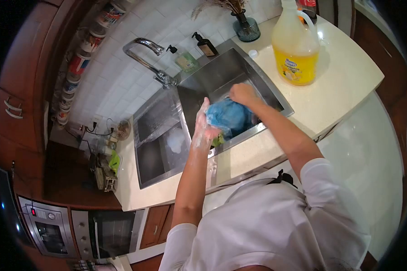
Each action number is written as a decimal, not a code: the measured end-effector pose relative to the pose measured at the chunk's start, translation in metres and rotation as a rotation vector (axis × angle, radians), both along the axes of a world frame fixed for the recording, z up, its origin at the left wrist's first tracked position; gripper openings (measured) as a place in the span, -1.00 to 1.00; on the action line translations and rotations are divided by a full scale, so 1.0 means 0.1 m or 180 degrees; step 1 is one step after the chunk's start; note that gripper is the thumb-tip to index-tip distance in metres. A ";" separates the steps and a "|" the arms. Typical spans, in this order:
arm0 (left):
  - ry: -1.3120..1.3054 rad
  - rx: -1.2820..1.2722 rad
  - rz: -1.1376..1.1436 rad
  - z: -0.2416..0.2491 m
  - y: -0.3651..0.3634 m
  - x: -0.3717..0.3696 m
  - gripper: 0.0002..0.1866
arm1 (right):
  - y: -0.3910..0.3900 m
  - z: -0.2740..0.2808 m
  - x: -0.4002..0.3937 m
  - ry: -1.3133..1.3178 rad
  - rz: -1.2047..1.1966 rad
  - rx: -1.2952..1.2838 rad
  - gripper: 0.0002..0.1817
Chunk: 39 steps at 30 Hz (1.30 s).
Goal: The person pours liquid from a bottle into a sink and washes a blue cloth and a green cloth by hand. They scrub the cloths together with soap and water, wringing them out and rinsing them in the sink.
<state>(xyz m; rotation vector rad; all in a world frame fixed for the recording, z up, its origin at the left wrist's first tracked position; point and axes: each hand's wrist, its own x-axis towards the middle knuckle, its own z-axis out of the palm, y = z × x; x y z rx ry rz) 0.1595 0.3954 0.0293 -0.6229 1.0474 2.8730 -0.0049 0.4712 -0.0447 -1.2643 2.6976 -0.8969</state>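
Over the right basin of the steel sink (260,62), a wet blue cloth (227,115) hangs bunched between my hands. My left hand (204,123), wet with suds, presses against the cloth's left side with its fingers pointing up. My right hand (244,94) is closed at the cloth's upper right, its fingers curled round an edge of it. Something yellow-green (218,139) shows under the cloth near the basin's front edge. Foam (175,140) lies in the left basin.
A chrome faucet (166,79) rises behind the sink, beside a green soap bottle (186,60) and a dark pump bottle (206,45). On the right counter (343,67) stand a large yellow jug (296,54), a white cap (253,53) and a glass vase (246,29).
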 end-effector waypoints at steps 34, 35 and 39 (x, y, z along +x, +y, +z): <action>-0.0205 0.0307 0.0612 -0.66 -0.40 -0.33 -0.63 | -0.50 0.45 1.16 0.1291 0.0665 -0.1208 -0.80; -0.0062 0.0259 0.0588 -0.67 -0.41 -0.29 -0.63 | -0.46 0.47 1.14 0.1322 0.0560 -0.1231 -0.79; 0.0287 0.0040 0.0514 -0.66 -0.42 -0.06 -0.61 | -0.53 0.34 1.53 0.1022 0.1283 -0.2158 -0.74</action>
